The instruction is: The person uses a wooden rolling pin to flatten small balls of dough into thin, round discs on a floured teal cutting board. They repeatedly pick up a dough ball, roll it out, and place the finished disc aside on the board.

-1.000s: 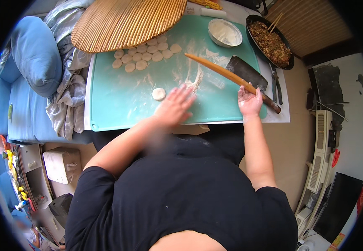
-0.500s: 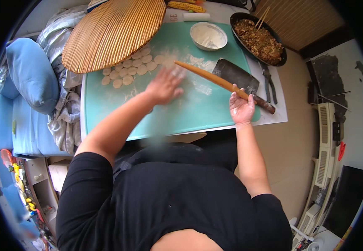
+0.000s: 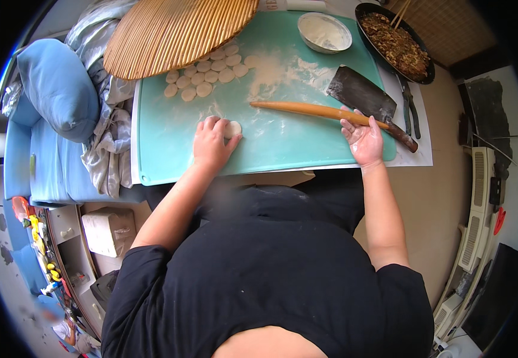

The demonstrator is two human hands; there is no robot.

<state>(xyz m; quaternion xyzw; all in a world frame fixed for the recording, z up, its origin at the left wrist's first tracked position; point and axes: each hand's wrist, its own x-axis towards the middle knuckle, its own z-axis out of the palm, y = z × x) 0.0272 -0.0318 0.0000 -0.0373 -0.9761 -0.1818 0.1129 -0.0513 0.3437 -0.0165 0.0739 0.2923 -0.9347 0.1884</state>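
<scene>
My left hand [image 3: 212,142] is down on the green mat [image 3: 175,152] near its front edge, thumb and fingers closed around a small round dough piece [image 3: 233,129]. With its floury palm turned up, my right hand [image 3: 365,143] holds the thick end of a tapered wooden rolling pin [image 3: 304,109]. The pin's thin tip points left, over the middle of the mat. Several flattened dough rounds [image 3: 211,76] lie in rows further back, partly beneath the edge of a round slatted tray [image 3: 175,36]. Behind the pin rests a dark-bladed cleaver [image 3: 363,92], its handle reaching past my right hand.
A bowl of flour [image 3: 324,33] stands at the mat's back right, beside a black pan of chopped filling [image 3: 393,45] with chopsticks. Dark-handled pliers or shears [image 3: 410,107] lie at the right table edge. Loose flour covers the mat's centre. A blue sofa [image 3: 50,155] stands left.
My left hand, blurred over the mat earlier, has come down nearer me onto the dough piece. The rolling pin has swung to lie more level. The whole view has shifted slightly.
</scene>
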